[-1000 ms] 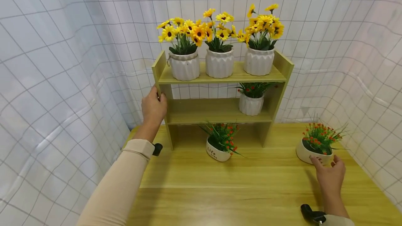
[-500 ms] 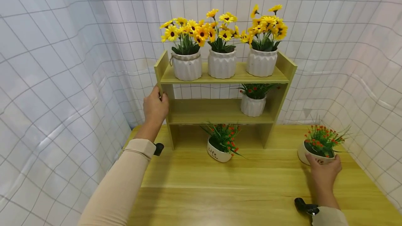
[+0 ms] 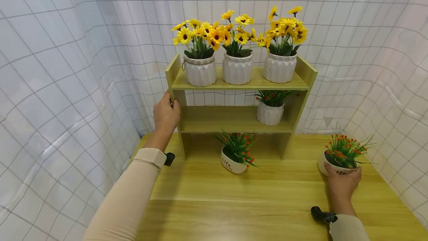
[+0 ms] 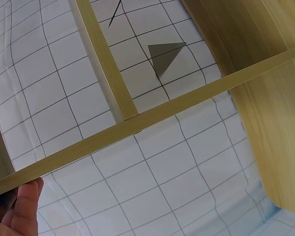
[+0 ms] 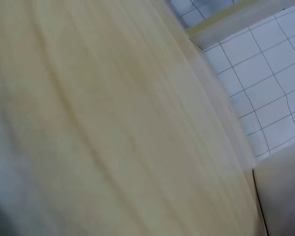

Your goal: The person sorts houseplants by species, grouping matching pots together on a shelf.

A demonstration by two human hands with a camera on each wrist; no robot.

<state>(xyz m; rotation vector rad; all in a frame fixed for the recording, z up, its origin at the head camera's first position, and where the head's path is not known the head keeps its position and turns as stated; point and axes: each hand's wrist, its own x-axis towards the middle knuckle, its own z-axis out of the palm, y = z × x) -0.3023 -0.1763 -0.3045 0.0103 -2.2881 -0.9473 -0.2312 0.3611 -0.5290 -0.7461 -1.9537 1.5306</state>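
Note:
My left hand [image 3: 166,113] grips the left side panel of a light wooden shelf [image 3: 227,120], just under its top board. In the left wrist view, that hand's fingers [image 4: 27,206] show against the panel's edge. At the right of the table, my right hand [image 3: 342,187] holds a white oval flowerpot [image 3: 321,164] lettered "Life", with green grass and small red flowers [image 3: 346,148]. Thumb and fingers lie on either side of the pot's front. The right wrist view catches only part of the pot [image 5: 285,187]; the hand is not seen there.
Three white ribbed pots [image 3: 237,70] of yellow flowers stand on the top board. One ribbed pot [image 3: 270,113] with red flowers is on the middle board. Another "Life" pot [image 3: 234,163] sits tilted at the shelf's foot, on the wooden table [image 3: 240,211]. Gridded curtains surround the table.
My right hand has moved in from just in front of the oval flowerpot to hold it. The left hand keeps its grip on the shelf. The head view has shifted slightly.

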